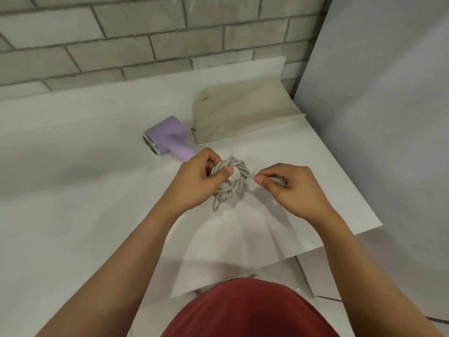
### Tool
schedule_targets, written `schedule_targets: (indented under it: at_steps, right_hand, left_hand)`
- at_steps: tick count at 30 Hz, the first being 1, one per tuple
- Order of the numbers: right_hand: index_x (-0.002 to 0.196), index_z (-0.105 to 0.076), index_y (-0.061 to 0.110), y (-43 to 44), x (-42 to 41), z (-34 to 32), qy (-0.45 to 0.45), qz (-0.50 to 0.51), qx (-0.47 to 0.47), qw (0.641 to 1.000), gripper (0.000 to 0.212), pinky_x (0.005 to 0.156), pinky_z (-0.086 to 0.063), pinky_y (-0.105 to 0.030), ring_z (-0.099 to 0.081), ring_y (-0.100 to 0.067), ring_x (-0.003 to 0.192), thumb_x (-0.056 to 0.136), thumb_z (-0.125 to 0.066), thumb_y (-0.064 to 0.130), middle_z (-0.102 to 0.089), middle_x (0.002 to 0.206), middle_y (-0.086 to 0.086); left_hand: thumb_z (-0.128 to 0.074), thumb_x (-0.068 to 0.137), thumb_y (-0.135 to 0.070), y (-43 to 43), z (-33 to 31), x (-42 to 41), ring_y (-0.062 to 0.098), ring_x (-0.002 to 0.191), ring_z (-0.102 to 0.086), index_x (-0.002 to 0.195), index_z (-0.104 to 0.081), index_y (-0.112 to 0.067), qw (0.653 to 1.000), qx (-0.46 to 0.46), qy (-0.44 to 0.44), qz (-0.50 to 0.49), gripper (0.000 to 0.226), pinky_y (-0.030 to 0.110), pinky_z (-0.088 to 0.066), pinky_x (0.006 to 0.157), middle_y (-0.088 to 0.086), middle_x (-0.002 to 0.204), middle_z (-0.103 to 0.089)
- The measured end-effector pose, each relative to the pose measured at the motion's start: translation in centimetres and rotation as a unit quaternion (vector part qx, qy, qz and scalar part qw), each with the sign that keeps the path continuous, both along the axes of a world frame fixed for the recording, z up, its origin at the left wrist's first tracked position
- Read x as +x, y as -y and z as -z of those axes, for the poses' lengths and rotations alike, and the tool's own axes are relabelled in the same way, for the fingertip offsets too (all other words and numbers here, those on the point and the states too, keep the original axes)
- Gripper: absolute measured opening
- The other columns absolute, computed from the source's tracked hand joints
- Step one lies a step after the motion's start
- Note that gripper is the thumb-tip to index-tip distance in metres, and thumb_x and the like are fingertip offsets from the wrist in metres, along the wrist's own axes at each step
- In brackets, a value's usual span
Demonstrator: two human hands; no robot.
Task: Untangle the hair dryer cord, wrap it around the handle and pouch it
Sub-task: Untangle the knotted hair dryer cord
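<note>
We note 1 lilac hair dryer lying on its side on the white sheet that covers the table, its handle running toward the left hand. The end of the handle is hidden behind that hand. The left hand is raised over the sheet, fingers and thumb curled round the grey cord, gripping a bundle of its loops. The cord is bunched into a twisted, tangled ring between the 2 hands, with a few loops hanging below. Behind the cord, 1 beige pouch lies flat on the sheet, just beside the dryer's body. The right hand pinches 1 strand leading out of the tangle between thumb and curled fingers; we cannot tell whether the plug sits inside that hand
</note>
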State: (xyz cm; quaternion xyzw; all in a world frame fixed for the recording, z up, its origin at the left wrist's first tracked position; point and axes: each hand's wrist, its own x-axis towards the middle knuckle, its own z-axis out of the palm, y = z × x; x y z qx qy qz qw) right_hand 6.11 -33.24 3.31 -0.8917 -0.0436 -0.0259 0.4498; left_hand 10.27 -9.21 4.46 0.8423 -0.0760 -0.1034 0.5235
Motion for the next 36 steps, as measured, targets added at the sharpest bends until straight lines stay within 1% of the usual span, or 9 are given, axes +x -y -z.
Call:
schedule_targets:
  at_steps: [3,5,8,13,17,22,25,30,36]
  right_hand:
    - [0.100,-0.082,0.031,0.6,0.1,-0.2,0.057,0.001,-0.114,0.992,0.013,0.080,-0.058,-0.039,-0.072,-0.011,0.091,0.098,-0.071,0.038,-0.078,0.098,0.014]
    - [0.100,-0.082,0.028,0.5,0.0,0.0,0.069,0.001,-0.149,0.986,0.014,0.074,-0.058,-0.043,-0.072,-0.018,0.089,0.098,-0.071,0.037,-0.078,0.097,0.010]
    - [0.105,-0.079,0.031,0.9,-0.1,0.5,0.037,-0.019,-0.123,0.992,0.015,0.080,-0.058,-0.041,-0.071,-0.014,0.093,0.099,-0.068,0.039,-0.077,0.101,0.013]
    - [0.135,-0.064,0.036,2.2,-0.2,2.2,-0.054,-0.129,-0.027,0.990,0.038,0.088,-0.047,-0.009,-0.059,0.007,0.110,0.098,-0.069,0.040,-0.062,0.118,0.030]
    - [0.145,-0.058,0.034,1.8,-0.3,3.4,-0.051,-0.095,-0.006,0.994,0.048,0.100,-0.043,-0.010,-0.054,0.010,0.118,0.098,-0.071,0.029,-0.056,0.140,0.021]
    - [0.145,-0.055,0.042,0.2,-0.4,2.6,-0.101,-0.129,0.116,0.980,0.061,0.098,-0.054,-0.020,-0.064,-0.003,0.121,0.093,-0.079,0.024,-0.064,0.133,0.023]
    - [0.136,-0.063,0.042,-1.1,-0.5,2.1,-0.119,-0.137,0.176,0.967,0.052,0.091,-0.059,-0.023,-0.072,-0.011,0.108,0.088,-0.081,0.037,-0.070,0.121,0.019]
    - [0.105,-0.079,0.040,-2.9,-0.9,2.5,0.000,-0.044,0.103,0.994,0.020,0.071,-0.050,-0.014,-0.072,-0.006,0.091,0.091,-0.075,0.053,-0.077,0.102,0.024]
    - [0.102,-0.077,0.035,-5.4,-1.4,3.0,0.087,0.044,0.060,0.993,0.015,0.066,-0.042,-0.008,-0.066,-0.005,0.072,0.097,-0.072,0.048,-0.072,0.084,0.024]
  left_hand:
    - [-0.069,0.083,-0.066,1.4,-0.4,0.0,0.018,0.069,-0.069,0.090,-0.054,-0.031,0.997,0.076,0.007,-0.002,0.039,0.039,-0.055,0.068,-0.001,0.072,-0.073]
    - [-0.061,0.092,-0.063,2.0,-0.6,0.0,0.012,0.069,-0.070,0.098,-0.059,-0.035,0.993,0.116,0.025,0.002,0.030,0.040,-0.057,0.072,-0.003,0.070,-0.073]
    - [-0.052,0.104,-0.049,2.6,-0.6,-0.4,0.005,0.073,-0.071,0.103,-0.069,-0.031,0.991,0.122,0.049,0.003,0.025,0.038,-0.059,0.074,-0.009,0.080,-0.075]
    - [-0.051,0.108,-0.036,2.2,0.3,-1.8,0.009,0.095,-0.071,0.112,-0.068,-0.029,0.999,0.029,0.020,-0.002,0.019,0.024,-0.056,0.080,-0.014,0.100,-0.073]
    - [-0.048,0.109,-0.034,0.8,0.7,-2.7,0.014,0.101,-0.069,0.117,-0.068,-0.028,1.000,-0.029,-0.013,-0.003,0.022,0.035,-0.057,0.090,-0.008,0.105,-0.074]
    - [-0.048,0.110,-0.026,-1.1,0.4,-3.1,0.025,0.109,-0.068,0.120,-0.068,-0.021,0.993,-0.118,-0.020,-0.013,0.023,0.047,-0.055,0.100,0.000,0.112,-0.074]
    - [-0.051,0.109,-0.023,-1.9,0.4,-3.2,0.018,0.109,-0.068,0.120,-0.069,-0.019,0.993,-0.104,0.045,-0.016,0.021,0.035,-0.054,0.096,-0.005,0.115,-0.072]
    - [-0.067,0.100,-0.021,-2.5,0.5,-3.1,0.016,0.105,-0.068,0.119,-0.074,-0.018,0.965,-0.033,0.258,0.016,0.020,0.025,-0.052,0.091,-0.004,0.113,-0.070]
    - [-0.083,0.088,-0.005,-3.1,2.0,-2.5,0.026,0.103,-0.067,0.116,-0.078,-0.012,0.896,0.010,0.442,0.033,0.030,0.043,-0.055,0.096,0.004,0.110,-0.072]
